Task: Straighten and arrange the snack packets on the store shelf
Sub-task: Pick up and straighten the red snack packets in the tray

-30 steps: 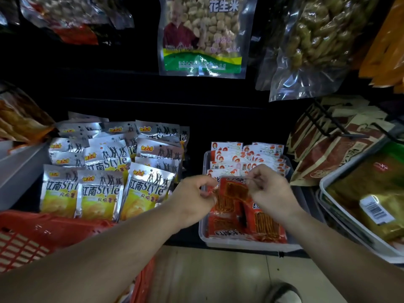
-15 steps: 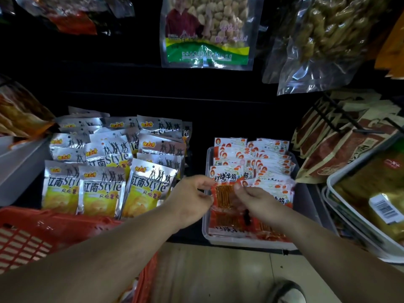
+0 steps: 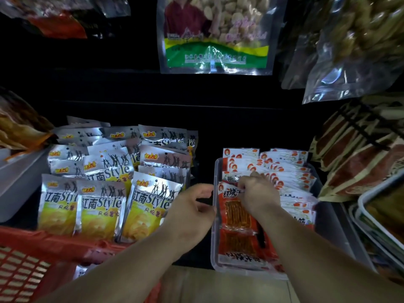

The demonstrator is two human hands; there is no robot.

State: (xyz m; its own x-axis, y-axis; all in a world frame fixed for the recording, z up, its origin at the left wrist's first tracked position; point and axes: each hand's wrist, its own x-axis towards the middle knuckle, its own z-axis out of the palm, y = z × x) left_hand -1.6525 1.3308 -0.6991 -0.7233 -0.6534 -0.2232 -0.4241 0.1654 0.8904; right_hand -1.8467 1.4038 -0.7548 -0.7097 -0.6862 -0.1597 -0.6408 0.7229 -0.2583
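Right hand [image 3: 259,193] has its grip pinched on the top of the front red packet [image 3: 237,216] in the tray [image 3: 240,272] at 4 o'clock, left hand [image 3: 192,208] hangs loosely curled, grip empty, at the tray's 9 o'clock near the silver packets [image 3: 102,206].

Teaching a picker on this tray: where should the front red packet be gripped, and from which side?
Pinch the top seal of the front red packet, coming from above. It leans back on the row behind, the clear tray's wall hems its left edge, so only the top stands free. The right hand pinches there.
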